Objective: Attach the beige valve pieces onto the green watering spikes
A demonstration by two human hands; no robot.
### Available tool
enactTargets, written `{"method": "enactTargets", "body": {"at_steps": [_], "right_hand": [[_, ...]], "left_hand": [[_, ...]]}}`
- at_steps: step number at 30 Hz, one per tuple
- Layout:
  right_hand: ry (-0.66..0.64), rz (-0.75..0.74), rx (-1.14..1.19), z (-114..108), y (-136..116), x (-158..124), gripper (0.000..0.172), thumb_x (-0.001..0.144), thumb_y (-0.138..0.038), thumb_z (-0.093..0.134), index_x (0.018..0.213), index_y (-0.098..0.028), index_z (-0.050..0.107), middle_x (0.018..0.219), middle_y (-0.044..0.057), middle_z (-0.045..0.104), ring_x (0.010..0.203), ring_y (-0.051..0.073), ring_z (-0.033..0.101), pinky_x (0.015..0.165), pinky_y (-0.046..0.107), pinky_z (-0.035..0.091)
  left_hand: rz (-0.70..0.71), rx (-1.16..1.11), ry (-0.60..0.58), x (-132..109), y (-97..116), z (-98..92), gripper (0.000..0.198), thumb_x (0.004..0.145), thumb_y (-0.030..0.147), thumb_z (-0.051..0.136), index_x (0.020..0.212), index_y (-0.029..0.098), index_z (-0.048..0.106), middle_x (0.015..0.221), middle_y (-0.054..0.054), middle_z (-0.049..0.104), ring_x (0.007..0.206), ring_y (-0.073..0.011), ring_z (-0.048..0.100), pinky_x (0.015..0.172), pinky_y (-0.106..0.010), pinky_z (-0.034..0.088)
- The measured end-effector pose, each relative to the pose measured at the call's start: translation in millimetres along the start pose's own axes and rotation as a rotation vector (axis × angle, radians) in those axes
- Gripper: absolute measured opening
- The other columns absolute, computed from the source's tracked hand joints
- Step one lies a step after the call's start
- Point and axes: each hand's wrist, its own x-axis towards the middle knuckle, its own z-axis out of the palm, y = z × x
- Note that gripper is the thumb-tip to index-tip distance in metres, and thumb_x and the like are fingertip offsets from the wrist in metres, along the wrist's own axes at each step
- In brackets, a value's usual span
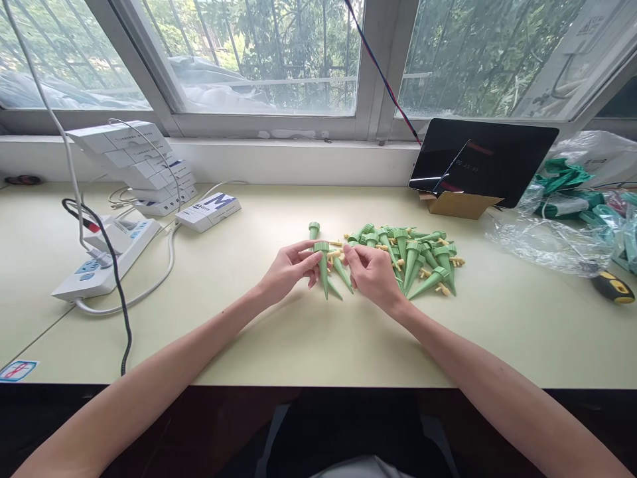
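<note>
My left hand (289,269) pinches a green cone-shaped plastic spike (323,267), held point-down above the pale table (279,332). My right hand (371,273) is closed beside it, its fingers at a small yellow part (336,253) near the spike's top. Two more green spikes (342,275) lie just under the hands. A pile of green spikes with yellow fittings (415,260) lies on the table right of my right hand. One green spike (313,230) stands alone behind my left hand.
A white power strip (107,255) with cables lies at the left, beside stacked white boxes (137,166). A dark tablet (480,159) leans on a cardboard box at back right. Clear plastic bags with teal parts (567,212) and a yellow-black tool (612,287) are far right.
</note>
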Motion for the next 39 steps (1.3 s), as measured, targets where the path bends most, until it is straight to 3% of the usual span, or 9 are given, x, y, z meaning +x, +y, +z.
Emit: {"method": "enactTargets", "body": {"at_steps": [11,15,20,26,33,39], "right_hand": [[0.07,-0.09,-0.077,1,-1,-3,0.022,0.096,-0.039,0.051,0.088,-0.019,0.06,0.055,-0.004,0.049,0.045,0.012,0.042,0.05,0.026,0.035],[0.043,-0.118,-0.107,2,2,-3,0.021,0.096,-0.037,0.05,0.091,-0.019,0.06,0.056,-0.003,0.05,0.047,0.013,0.044,0.052,0.026,0.036],[0.033,-0.129,-0.119,2,3,-3,0.019,0.095,-0.033,0.05,0.09,-0.019,0.061,0.058,-0.003,0.052,0.046,0.012,0.046,0.052,0.026,0.036],[0.028,-0.13,-0.135,3,4,-3,0.019,0.095,-0.032,0.05,0.09,-0.019,0.062,0.059,-0.002,0.053,0.046,0.012,0.045,0.052,0.026,0.035],[0.03,-0.138,-0.159,3,7,-2,0.019,0.095,-0.032,0.05,0.09,-0.019,0.062,0.059,-0.002,0.055,0.047,0.012,0.046,0.054,0.026,0.037],[0.022,-0.148,-0.164,3,8,-2,0.018,0.095,-0.031,0.051,0.089,-0.018,0.062,0.057,-0.003,0.053,0.046,0.012,0.045,0.052,0.025,0.035]], "left_hand": [[0.042,0.185,0.064,-1,-1,0.1,0.048,0.085,0.048,0.069,0.118,0.013,0.069,0.061,-0.002,0.063,0.046,-0.0105,0.052,0.04,-0.023,0.042],[0.102,0.342,0.094,-2,-5,2.6,0.044,0.085,0.047,0.07,0.113,0.014,0.073,0.054,0.001,0.056,0.041,-0.0077,0.042,0.039,-0.022,0.035],[0.198,0.534,0.135,-2,-11,4.0,0.035,0.084,0.045,0.07,0.099,0.015,0.079,0.06,0.0,0.056,0.052,-0.0086,0.039,0.048,-0.023,0.033],[0.205,0.666,0.139,-3,-12,2.9,0.034,0.085,0.046,0.066,0.085,0.015,0.078,0.052,0.004,0.034,0.052,-0.0088,0.023,0.047,-0.023,0.021],[0.216,0.738,0.154,-4,-11,6.5,0.034,0.085,0.047,0.066,0.082,0.015,0.078,0.052,0.004,0.033,0.053,-0.0092,0.022,0.048,-0.023,0.021],[0.236,0.757,0.167,-3,-11,6.4,0.037,0.082,0.048,0.069,0.065,0.015,0.068,0.05,0.005,0.035,0.051,-0.0085,0.024,0.049,-0.023,0.023]]}}
